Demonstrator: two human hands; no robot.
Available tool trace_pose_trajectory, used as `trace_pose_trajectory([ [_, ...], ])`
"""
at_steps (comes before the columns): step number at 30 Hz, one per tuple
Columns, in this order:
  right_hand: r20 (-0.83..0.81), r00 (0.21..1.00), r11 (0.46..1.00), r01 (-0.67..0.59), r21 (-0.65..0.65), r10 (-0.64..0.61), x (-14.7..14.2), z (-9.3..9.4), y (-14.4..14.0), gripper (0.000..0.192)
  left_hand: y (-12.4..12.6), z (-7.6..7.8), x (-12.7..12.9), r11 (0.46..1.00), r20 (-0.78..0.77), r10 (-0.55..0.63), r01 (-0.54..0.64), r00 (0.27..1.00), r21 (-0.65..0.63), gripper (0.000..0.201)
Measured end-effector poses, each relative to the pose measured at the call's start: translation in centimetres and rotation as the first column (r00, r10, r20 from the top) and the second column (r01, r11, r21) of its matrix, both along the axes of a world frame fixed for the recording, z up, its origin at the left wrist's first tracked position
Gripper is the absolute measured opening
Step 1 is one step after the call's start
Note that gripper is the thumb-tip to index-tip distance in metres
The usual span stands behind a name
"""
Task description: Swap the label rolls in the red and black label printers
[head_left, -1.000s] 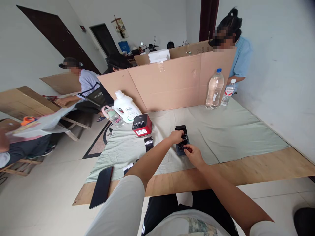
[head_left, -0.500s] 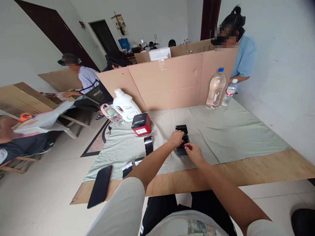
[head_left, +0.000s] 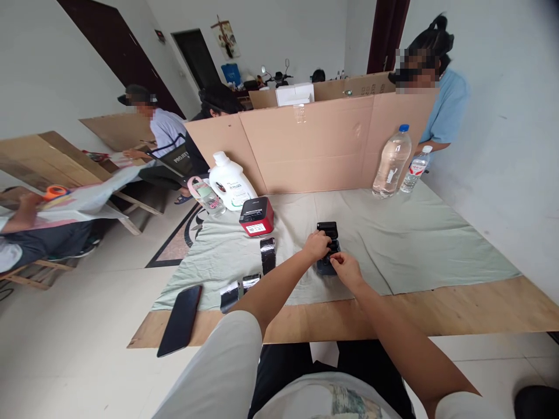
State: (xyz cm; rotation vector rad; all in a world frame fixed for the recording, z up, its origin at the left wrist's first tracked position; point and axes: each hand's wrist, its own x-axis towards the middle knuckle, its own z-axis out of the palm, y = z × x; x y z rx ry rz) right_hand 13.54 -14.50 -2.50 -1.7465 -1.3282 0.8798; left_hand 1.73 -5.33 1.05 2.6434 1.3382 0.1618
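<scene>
A small black boxy device [head_left: 327,269] stands on the cloth in front of me, its lid [head_left: 327,229] raised at the far side; it resembles a portable printer. My left hand [head_left: 317,245] reaches over its left side with bent fingers, gripping at the opened inside. At its near right edge my right hand [head_left: 346,266] is closed in a pinch, thumb and forefinger against the device. Whatever small part lies between the fingertips is hidden. Left of the hands lie shiny black strips, one long strip [head_left: 268,256] and two shorter pieces, a nearer one [head_left: 229,297] partly beside my forearm.
A red and black printer [head_left: 257,216], a white jug [head_left: 231,185] and a clear cup [head_left: 209,199] stand back left. A phone [head_left: 180,321] overhangs the front left edge. Cardboard [head_left: 305,148] walls the back, with two water bottles [head_left: 392,163] at right. Other people sit beyond.
My view has swung slightly left, so the scene sits farther right. Both hands stay at the black device, with only slight finger movement.
</scene>
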Motion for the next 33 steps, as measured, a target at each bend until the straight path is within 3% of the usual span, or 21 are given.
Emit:
trace_pose_trajectory([
  [3,0.012,1.0,1.0,0.001,-0.003,-0.001,0.0,0.1,-0.1,0.015,0.4,1.4,-0.7,0.994,0.207,0.097,-0.107,0.974,0.037,0.023],
  [6,0.016,1.0,1.0,-0.006,0.0,0.006,-0.1,0.3,-0.2,0.016,1.6,2.9,-1.3,0.973,0.411,0.177,-0.221,0.894,0.061,0.035],
  [10,0.052,0.999,1.0,0.0,-0.008,0.001,-0.3,0.8,-0.5,0.017,2.9,3.5,-1.3,0.978,0.434,0.17,-0.098,0.885,-0.183,0.043],
  [13,0.054,0.999,1.0,0.002,-0.012,-0.001,-0.3,1.0,-0.7,0.017,2.3,2.9,-1.3,0.967,0.449,0.161,-0.049,0.879,-0.25,0.04],
  [21,0.05,0.999,0.999,-0.011,0.034,0.009,-0.3,0.6,-0.6,0.016,-1.7,0.3,-2.8,0.985,0.363,-0.033,0.091,0.931,-0.146,0.049],
  [25,0.165,0.986,0.999,-0.039,0.035,0.033,0.1,1.0,-0.6,0.023,-2.4,-0.4,-3.1,0.989,0.339,-0.114,0.139,0.934,-0.052,0.049],
  [29,0.469,0.882,0.963,-0.156,0.218,0.036,0.6,1.6,-1.0,0.039,-3.8,-0.2,-3.2,0.986,0.222,-0.165,0.155,0.961,0.062,0.043],
  [33,0.635,0.754,0.924,-0.345,0.163,0.17,0.9,2.0,-1.3,0.043,-5.5,0.6,-3.1,0.988,0.068,-0.112,0.104,0.991,0.119,0.045],
])
